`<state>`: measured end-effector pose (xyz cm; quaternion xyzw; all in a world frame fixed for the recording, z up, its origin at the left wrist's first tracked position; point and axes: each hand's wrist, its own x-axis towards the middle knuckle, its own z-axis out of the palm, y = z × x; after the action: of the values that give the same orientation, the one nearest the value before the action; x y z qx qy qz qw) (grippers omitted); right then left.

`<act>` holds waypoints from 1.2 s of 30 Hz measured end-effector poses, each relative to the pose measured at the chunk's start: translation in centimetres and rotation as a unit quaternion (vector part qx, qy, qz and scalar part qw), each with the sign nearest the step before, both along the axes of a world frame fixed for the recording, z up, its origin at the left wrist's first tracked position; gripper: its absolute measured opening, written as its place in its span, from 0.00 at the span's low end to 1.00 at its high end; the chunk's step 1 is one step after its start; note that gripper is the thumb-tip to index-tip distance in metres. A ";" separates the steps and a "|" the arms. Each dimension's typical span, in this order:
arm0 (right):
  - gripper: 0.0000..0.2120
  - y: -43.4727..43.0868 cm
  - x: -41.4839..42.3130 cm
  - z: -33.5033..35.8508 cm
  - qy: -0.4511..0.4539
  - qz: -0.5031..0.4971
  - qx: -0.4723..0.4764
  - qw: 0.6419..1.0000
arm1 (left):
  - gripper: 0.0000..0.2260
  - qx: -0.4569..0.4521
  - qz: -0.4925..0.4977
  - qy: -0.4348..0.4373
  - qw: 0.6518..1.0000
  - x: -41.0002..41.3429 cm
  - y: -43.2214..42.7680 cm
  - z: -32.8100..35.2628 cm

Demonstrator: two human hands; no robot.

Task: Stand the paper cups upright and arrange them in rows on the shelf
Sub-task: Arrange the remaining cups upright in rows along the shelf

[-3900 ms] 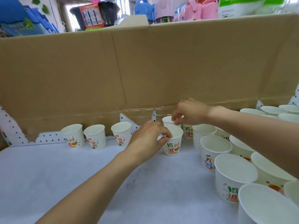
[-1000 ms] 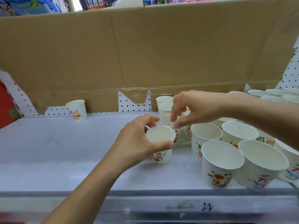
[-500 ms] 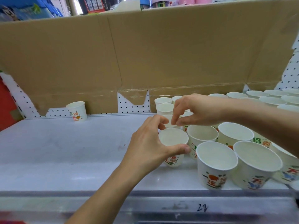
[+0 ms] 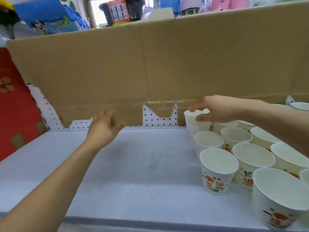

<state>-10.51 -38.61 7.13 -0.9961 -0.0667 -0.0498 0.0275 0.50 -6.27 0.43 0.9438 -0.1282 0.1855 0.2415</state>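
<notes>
Plenty of open room on the left half of the shelf (image 4: 133, 164), right down to its front lip at the bottom of the frame. The paper cups (image 4: 215, 180) stand upright, packed in rows at lower right, and some are cut off by the frame edge. Cardboard (image 4: 167, 64) walls off the back, with a red box (image 4: 13, 106) at far left. The left hand (image 4: 105, 128) hovers mid-left, fingers spread and released. The right hand (image 4: 219, 109) is at the rearmost cup (image 4: 189, 123), too blurry to tell if it grips.

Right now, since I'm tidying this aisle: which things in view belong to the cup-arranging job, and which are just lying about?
Job: white printed paper cups, white shelf board, open left hand, right hand at the rear cups.
Lying about: brown cardboard sheet, red box, blue packs above.
</notes>
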 end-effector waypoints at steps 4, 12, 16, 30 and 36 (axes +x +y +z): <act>0.13 -0.1 2.2 -0.8 0.045 -0.038 -0.001 0.998 | 0.18 0.091 0.059 0.012 0.994 5.5 4.0 -0.2; 0.08 0.8 3.8 -1.0 -0.003 -0.027 -0.002 1.000 | 0.11 0.158 0.037 -0.096 0.982 7.6 5.1 -1.3; 0.07 2.2 3.4 -1.0 0.018 -0.007 0.016 1.000 | 0.11 0.151 -0.012 -0.121 0.981 7.3 4.4 -1.5; 0.08 3.3 1.1 -0.5 -0.012 -0.017 0.056 0.998 | 0.09 0.001 -0.181 -0.126 0.975 -2.2 0.2 1.3; 0.08 3.3 -4.5 0.5 -0.069 0.040 0.122 0.989 | 0.08 -0.002 -0.326 -0.137 0.935 -11.4 -1.0 0.0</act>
<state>-15.02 -35.29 7.63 -0.9760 -0.1015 -0.1254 0.1460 -10.86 -7.27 0.42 0.8153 -0.4601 0.2247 0.2703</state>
